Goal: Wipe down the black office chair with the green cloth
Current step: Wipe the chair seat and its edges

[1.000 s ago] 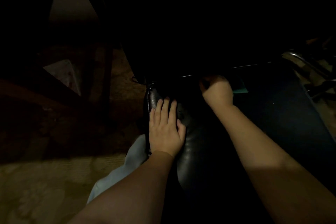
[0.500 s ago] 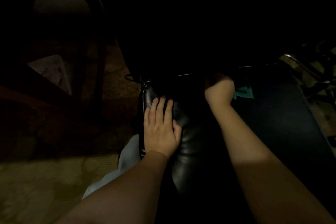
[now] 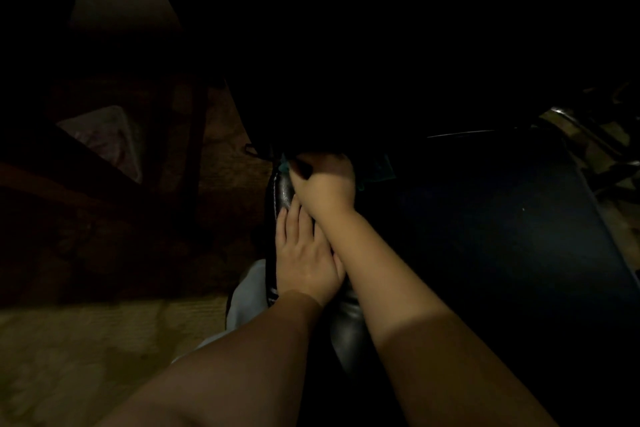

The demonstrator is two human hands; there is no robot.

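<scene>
The right hand [image 3: 325,184] is closed around the green cloth [image 3: 381,168] at the far end of the side pad. The left hand [image 3: 304,256] lies flat on the pad with straight fingers. The black office chair [image 3: 485,236] has a broad, matte seat, and its side pad [image 3: 346,326] is glossy and rounded. The soft cloth should follow this curve with even pressure.

dim room, patterned carpet [image 3: 69,357], dark table leg [image 3: 194,163]

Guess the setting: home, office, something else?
Likely a dim home or office room, hard to say: black office chair, green cloth in the right hand, patterned carpet, dark wooden furniture leg at left.
</scene>
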